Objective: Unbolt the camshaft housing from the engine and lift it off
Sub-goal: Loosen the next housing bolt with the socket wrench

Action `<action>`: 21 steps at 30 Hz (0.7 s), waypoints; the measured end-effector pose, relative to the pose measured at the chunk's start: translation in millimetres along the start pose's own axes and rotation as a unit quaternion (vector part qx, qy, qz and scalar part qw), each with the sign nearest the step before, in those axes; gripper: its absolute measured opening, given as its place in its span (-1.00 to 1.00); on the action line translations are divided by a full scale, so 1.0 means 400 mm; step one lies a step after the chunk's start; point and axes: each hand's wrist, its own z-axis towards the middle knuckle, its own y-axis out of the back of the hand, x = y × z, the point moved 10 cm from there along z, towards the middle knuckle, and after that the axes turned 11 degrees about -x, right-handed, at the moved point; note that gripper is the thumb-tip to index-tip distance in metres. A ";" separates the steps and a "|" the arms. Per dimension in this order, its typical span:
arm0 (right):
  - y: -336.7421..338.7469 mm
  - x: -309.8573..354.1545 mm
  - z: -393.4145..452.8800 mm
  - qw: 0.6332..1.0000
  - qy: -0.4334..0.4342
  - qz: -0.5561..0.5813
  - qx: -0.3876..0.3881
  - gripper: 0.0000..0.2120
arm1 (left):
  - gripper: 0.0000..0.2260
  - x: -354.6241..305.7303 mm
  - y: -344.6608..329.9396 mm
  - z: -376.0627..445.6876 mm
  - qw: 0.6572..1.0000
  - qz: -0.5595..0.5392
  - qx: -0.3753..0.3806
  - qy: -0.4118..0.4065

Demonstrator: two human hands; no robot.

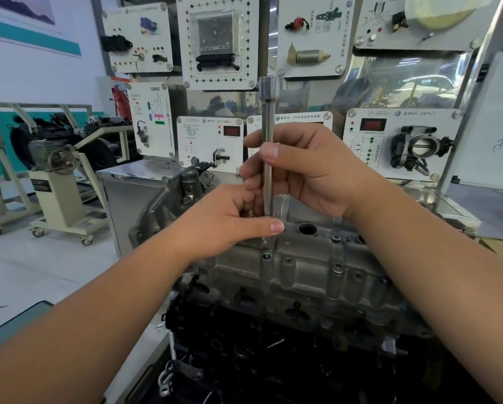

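Observation:
The grey cast camshaft housing [311, 266] sits on top of the dark engine block [273, 345] in the middle of the view. A long steel extension bar [268, 118] stands upright over a bolt [266, 252] near the housing's front edge. My right hand [305, 170] grips the bar's middle, thumb across its front. My left hand [229, 217] pinches the bar's lower end just above the bolt. More bolts [337, 269] sit in the housing to the right.
Behind the engine stands a display wall of white training panels [218, 42] on a steel cabinet [133, 185]. Another engine on a wheeled stand [60, 176] is at the left. A dark tray edge [14, 325] lies at the lower left.

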 end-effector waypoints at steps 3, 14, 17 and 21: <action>0.007 0.006 0.002 0.999 0.023 -0.013 -0.022 -0.81 | -0.81 0.005 0.006 -0.001 1.000 0.014 -0.011 0.006; 0.000 0.004 0.000 1.000 0.005 0.012 0.010 -0.87 | -0.92 0.011 0.001 -0.001 0.999 -0.039 0.018 0.032; 0.002 0.006 0.001 1.000 0.018 -0.007 -0.001 -0.87 | -0.70 0.009 0.002 0.001 1.000 -0.017 -0.003 0.013; 0.016 0.010 0.008 0.999 0.040 -0.019 -0.031 -0.88 | -0.74 0.013 0.008 0.000 1.000 -0.014 -0.001 0.022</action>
